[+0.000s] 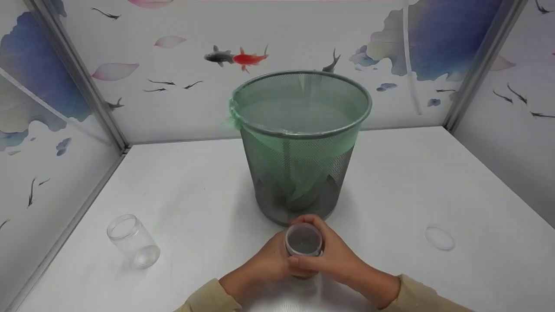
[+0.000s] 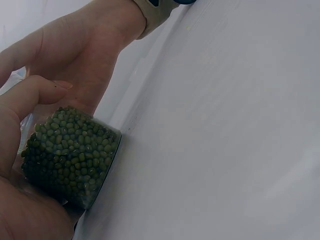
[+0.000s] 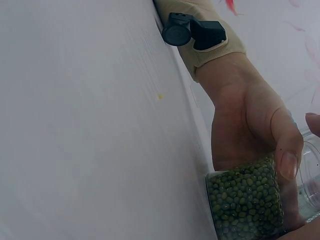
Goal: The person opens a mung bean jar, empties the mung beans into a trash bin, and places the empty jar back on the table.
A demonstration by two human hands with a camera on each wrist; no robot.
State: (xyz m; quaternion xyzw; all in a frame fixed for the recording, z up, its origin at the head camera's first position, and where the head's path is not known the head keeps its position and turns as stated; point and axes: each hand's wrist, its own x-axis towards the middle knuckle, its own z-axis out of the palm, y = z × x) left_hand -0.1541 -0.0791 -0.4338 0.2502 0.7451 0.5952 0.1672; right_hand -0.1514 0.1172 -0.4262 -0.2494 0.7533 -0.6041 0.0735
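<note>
Between both hands stands a clear plastic jar (image 1: 304,241) with mung beans (image 2: 75,155) filling its lower part. My left hand (image 1: 268,259) grips the jar's side from the left. My right hand (image 1: 342,255) curls round its upper part near the round mouth, thumb in front and fingers behind. In the right wrist view the left thumb (image 3: 288,162) lies along the jar above the beans (image 3: 245,200). The jar's base is close to the white table, just in front of the mesh bin. Its far side is hidden by the fingers.
A tall mesh waste bin (image 1: 299,173) with a green plastic liner (image 1: 277,108) rises directly behind the hands. Left of them, a second clear jar (image 1: 133,242) stands on the white table (image 1: 186,182). A thin clear ring-shaped piece (image 1: 440,237) lies at right. Printed panels enclose the table.
</note>
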